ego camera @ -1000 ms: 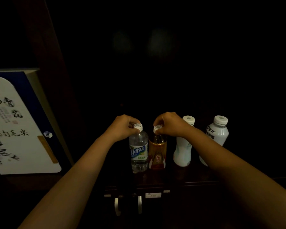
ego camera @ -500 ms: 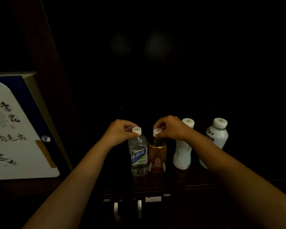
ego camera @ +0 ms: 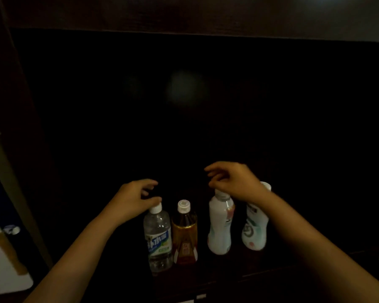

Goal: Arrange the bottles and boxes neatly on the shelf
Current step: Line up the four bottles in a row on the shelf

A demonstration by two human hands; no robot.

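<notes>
**Head view: four bottles in a row near the front edge of a dark shelf**

Head camera looks down into a dark wooden shelf [ego camera: 260, 272]; its near edge runs just in front of the bottles, and behind them the shelf goes back deep and black, with open room to the far side and to the left of the row; a wooden board crosses the top of the opening.

From left to right stand a clear plastic water bottle with a white cap and blue-green label [ego camera: 157, 237], filled with clear liquid; touching or just beside it an amber tea bottle with a white cap [ego camera: 185, 234], holding brown liquid nearly to the shoulder; then, after a gap, a waisted white plastic drink bottle [ego camera: 220, 224]; then a second white bottle with green print [ego camera: 254, 228]; all four upright.

The left hand [ego camera: 132, 199] has its fingers loosely curled, thumb resting at the water bottle's cap; whether it grips the cap I cannot tell; the right hand [ego camera: 232, 179] hovers over the first white bottle's top, fingers loosely spread, holding nothing.

At the far left a blue-and-white box [ego camera: 0, 248] leans, blurred.
</notes>
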